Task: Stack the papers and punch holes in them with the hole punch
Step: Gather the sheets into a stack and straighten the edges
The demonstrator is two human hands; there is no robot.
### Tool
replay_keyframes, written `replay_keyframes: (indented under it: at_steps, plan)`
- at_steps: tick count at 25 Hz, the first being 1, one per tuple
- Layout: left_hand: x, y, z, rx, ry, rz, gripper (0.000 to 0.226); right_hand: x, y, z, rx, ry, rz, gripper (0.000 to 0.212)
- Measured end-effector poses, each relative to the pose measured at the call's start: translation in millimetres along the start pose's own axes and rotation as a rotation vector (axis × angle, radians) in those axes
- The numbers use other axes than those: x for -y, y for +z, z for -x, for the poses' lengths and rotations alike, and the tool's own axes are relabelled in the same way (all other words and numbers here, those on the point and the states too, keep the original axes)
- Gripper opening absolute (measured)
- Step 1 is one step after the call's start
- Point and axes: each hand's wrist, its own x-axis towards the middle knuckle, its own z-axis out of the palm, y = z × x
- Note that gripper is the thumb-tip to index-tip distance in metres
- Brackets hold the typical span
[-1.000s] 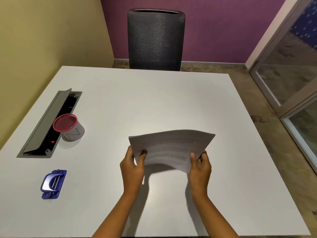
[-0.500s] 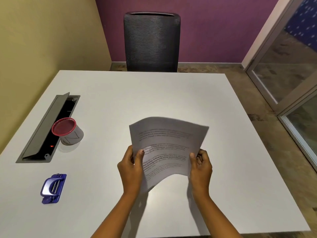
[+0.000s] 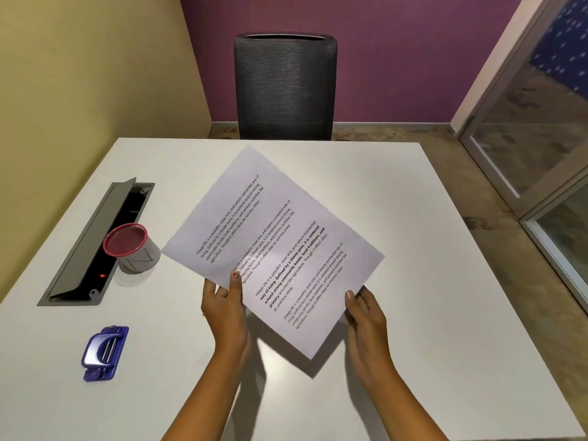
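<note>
A stack of white printed papers (image 3: pixel 273 246) is held up over the middle of the white table (image 3: pixel 429 281), tilted toward me and turned diagonally, one corner pointing down. My left hand (image 3: pixel 224 305) pinches its lower left edge with the thumb on top. My right hand (image 3: pixel 366 316) grips the lower right edge. The blue hole punch (image 3: pixel 103 351) lies on the table at the near left, well away from both hands.
A grey cup with a red rim (image 3: pixel 132 248) stands left of the papers, beside an open grey cable tray (image 3: pixel 95 243) set in the tabletop. A dark mesh chair (image 3: pixel 284 87) stands at the far edge. A glass partition (image 3: pixel 541 138) is at the right.
The papers have gone from nearly flat to raised and facing me, and have turned counter-clockwise to a diagonal. Both hands kept their hold throughout.
</note>
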Motion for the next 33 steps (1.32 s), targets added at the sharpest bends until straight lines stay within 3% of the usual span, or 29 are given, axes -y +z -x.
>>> replay_keyframes:
  at_steps: [3, 6, 9, 15, 18, 22, 26, 33]
  plan:
    - [-1.5, -3.0, 3.5, 0.114, -0.057, 0.069, 0.03, 9.5, 5.4, -4.7, 0.013, -0.069, 0.065, 0.033]
    - [-8.5, -18.5, -8.2, 0.225, -0.088, 0.125, 0.047, 24.9, 3.0, -16.2, -0.007, -0.162, 0.203, 0.029]
    - [-22.5, -42.2, -32.0, 0.293, -0.167, 0.144, 0.041, 45.6, -4.8, -26.5, -0.004, -0.232, 0.325, 0.027]
    - [-51.6, -55.9, -49.9, 0.553, -0.038, -0.515, 0.019, 57.0, -16.8, -40.0, 0.028, -0.282, 0.553, 0.028]
    - [-43.2, -43.8, -50.8, 0.516, 0.106, -0.649, 0.018, 46.1, -15.5, -41.4, -0.006, -0.292, 0.531, 0.028]
    - [-21.5, -33.8, -43.4, 0.358, 0.216, -0.561, 0.012, 30.4, -16.2, -42.9, -0.134, -0.36, 0.439, 0.018]
    - [4.1, -39.8, -34.3, 0.232, 0.192, -0.498, 0.004, 6.0, -27.6, -43.3, -0.176, -0.34, 0.417, 0.014]
    - [17.6, -36.6, -20.7, 0.154, 0.162, -0.462, 0.017, -5.5, -34.3, -44.3, -0.216, -0.297, 0.418, 0.023]
